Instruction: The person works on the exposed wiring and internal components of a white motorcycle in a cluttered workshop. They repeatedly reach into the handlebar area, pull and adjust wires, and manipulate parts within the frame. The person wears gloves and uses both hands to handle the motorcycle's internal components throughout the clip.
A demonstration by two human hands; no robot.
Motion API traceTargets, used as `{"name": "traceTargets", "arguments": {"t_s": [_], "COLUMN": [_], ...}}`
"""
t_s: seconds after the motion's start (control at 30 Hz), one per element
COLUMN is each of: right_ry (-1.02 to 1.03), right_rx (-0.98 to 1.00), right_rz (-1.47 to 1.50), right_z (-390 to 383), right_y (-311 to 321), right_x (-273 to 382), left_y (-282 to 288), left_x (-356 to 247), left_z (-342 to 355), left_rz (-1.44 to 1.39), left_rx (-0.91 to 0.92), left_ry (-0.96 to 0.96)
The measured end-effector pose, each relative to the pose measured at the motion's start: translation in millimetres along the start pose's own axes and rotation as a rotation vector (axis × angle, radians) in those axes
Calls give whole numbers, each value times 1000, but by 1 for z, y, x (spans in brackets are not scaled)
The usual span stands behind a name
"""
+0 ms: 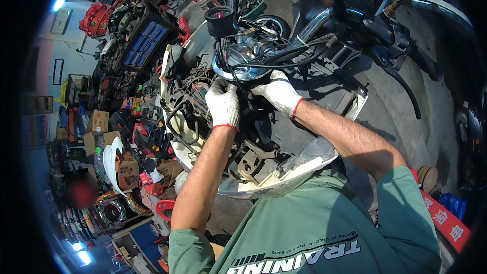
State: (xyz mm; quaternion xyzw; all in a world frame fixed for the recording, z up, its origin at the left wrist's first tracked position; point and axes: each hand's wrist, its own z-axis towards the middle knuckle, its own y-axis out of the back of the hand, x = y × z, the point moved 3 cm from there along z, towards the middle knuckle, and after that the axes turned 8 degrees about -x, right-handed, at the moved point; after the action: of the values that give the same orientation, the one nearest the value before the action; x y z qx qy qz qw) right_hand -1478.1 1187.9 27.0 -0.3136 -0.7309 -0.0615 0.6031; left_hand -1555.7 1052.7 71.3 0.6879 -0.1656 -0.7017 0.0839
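Scooter front fills frame centre; left hand and right hand side by side on its wiring; handlebar upper right; cardboard boxes at left.

The fingertips of both white-gloved hands, the left hand and the right hand, are buried among the black tangled cables under the round chrome headlight ring, so what they press or pinch cannot be told. The white plastic front cowl of the scooter is covered along its lower rim by the person's green shirt. The black handlebar lever fades into dark shadow at the right. The cardboard boxes and small parts on the crowded workshop shelves at the left are too small and bent by the lens to make out.
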Motion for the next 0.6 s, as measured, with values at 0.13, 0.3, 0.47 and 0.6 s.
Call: {"name": "traceTargets", "arguments": {"t_s": [0.13, 0.3, 0.47, 0.6], "right_ry": [14, 29, -39, -12], "right_rx": [-77, -121, -147, -182], "right_rz": [-148, -306, -271, -281], "right_z": [-8, -2, 10, 14], "right_y": [-2, -3, -3, -1], "right_x": [10, 7, -12, -20], "left_y": [-1, 3, -2, -2], "left_x": [-5, 17, 8, 17], "left_z": [-6, 5, -2, 2], "left_rz": [-85, 14, -10, 26], "left_rx": [-4, 42, -42, -23], "left_ry": [41, 70, -59, -18]}}
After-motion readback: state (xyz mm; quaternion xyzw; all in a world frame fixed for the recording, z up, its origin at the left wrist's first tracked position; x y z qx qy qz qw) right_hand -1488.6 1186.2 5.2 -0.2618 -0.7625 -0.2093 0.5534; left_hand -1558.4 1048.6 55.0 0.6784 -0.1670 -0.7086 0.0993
